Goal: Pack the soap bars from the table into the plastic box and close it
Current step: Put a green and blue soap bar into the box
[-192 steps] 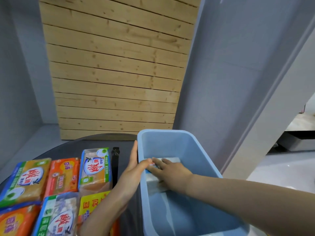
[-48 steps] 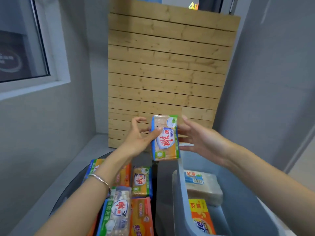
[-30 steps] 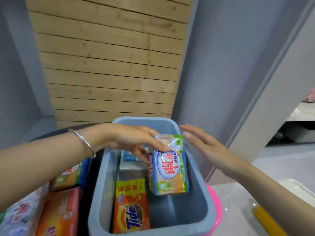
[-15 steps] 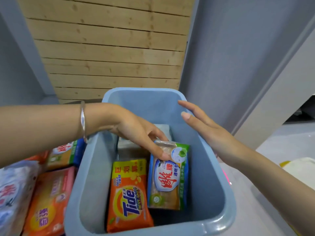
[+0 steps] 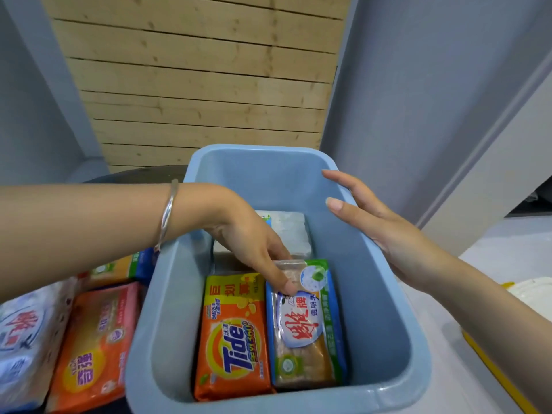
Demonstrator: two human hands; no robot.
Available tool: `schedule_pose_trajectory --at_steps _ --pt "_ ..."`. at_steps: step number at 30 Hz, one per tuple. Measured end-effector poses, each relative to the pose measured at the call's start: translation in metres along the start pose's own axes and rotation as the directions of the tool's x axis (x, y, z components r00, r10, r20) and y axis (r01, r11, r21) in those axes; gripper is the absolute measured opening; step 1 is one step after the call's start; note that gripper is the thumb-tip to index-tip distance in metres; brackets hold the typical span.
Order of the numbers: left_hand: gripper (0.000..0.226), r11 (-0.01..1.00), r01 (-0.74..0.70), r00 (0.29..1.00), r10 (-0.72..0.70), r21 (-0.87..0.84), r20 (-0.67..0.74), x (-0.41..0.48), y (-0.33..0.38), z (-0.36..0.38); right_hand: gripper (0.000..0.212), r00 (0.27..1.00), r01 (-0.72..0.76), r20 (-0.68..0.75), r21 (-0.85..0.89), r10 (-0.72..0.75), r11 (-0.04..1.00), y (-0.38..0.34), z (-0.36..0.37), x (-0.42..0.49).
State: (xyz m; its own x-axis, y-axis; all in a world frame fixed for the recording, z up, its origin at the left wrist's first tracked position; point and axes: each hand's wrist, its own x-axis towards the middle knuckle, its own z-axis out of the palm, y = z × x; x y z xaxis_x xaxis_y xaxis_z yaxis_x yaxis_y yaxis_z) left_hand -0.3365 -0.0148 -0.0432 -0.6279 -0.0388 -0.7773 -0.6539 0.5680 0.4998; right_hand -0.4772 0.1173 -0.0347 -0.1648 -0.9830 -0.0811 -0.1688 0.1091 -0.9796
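Head view showed the left hand (image 5: 254, 243) pinching the green-edged soap bar (image 5: 307, 324), likely seating it beside the orange bar (image 5: 233, 339). Right hand (image 5: 388, 234), open and empty, rested against the box (image 5: 388, 339) rim, apparently steadying it.

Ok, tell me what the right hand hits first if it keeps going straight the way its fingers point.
The right hand, open, points up-left across the blue box. Likely first contact is the box's far wall; depth is unclear, so it might pass above the rim.
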Motion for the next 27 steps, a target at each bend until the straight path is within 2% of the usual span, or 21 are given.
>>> schedule_pose_trajectory --at_steps 6,11,15,18,21,24,27 --pt "0.034 0.998 -0.001 0.999 0.005 -0.070 0.046 -0.001 0.001 0.003 0.045 1.000 0.000 -0.017 -0.028 -0.001 1.000 0.002 0.000 0.001" --pt "0.040 0.998 -0.003 0.998 0.007 -0.070 0.058 -0.001 0.001 0.005 0.038 1.000 0.009 -0.026 -0.035 -0.009 0.999 0.003 -0.002 0.003" --pt "0.041 0.998 -0.005 0.999 0.008 -0.062 0.042 -0.004 0.004 0.007 0.040 1.000 0.006 -0.030 -0.049 -0.007 0.999 0.003 -0.003 0.003" --pt "0.046 0.999 -0.036 0.993 0.036 0.002 -0.111 -0.016 0.006 0.006 0.041 0.999 -0.007 -0.039 -0.096 0.004 0.995 -0.001 -0.002 0.000" --pt "0.047 0.994 -0.093 0.940 0.105 0.054 -0.325 -0.045 0.002 0.000 0.045 0.995 -0.046 -0.091 -0.192 0.029 0.980 -0.010 0.002 -0.005" --pt "0.042 0.972 -0.233 0.848 0.197 -0.013 -0.492 -0.086 -0.005 0.001 0.044 0.986 -0.027 -0.168 -0.254 -0.017 0.967 -0.031 0.013 -0.010" --pt "0.041 0.935 -0.350 0.714 0.229 -0.054 -0.662 -0.125 -0.022 0.011 0.040 0.962 0.072 -0.223 -0.361 -0.161 0.930 -0.061 0.033 -0.018"
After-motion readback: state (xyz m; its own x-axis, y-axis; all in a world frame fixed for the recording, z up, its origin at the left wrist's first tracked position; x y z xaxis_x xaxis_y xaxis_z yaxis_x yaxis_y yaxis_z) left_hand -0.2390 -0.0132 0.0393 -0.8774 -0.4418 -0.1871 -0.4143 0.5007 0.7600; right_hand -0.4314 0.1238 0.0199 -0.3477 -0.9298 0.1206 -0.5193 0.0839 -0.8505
